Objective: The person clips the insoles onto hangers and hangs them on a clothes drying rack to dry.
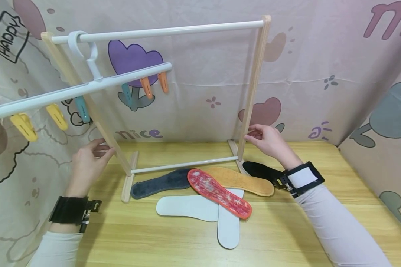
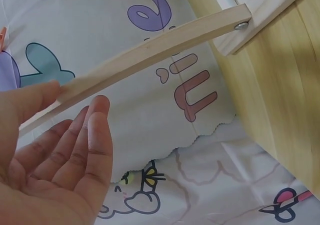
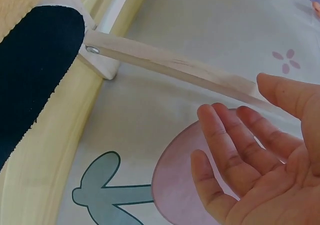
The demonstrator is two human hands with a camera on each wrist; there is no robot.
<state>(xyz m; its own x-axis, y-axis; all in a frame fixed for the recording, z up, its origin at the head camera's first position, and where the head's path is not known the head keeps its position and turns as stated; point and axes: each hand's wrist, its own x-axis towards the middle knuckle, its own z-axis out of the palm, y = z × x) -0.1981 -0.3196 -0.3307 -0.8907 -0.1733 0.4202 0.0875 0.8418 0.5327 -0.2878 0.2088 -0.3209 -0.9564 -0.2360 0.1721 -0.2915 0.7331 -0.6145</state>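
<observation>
A small wooden rack with a white top bar (image 1: 173, 30) and low bar (image 1: 187, 164) stands on the table. My left hand (image 1: 88, 163) is at its left post (image 1: 103, 124), thumb against the wood, fingers loosely bent beside it. Similarly, my right hand (image 1: 269, 141) is by the right post (image 1: 254, 81); its thumb (image 3: 280, 87) overlaps the post in the right wrist view and its fingers are spread apart. From the top bar's left end hangs a white hanger (image 1: 97, 84) with yellow, teal and orange clips.
In front of the rack lie a dark grey insole (image 1: 163, 183), red insole (image 1: 217, 191), tan insole (image 1: 250, 181), black insole (image 1: 258, 170) and two white insoles (image 1: 187, 207), partly overlapping. A printed cloth (image 1: 194, 111) backs the wooden table (image 1: 137, 241).
</observation>
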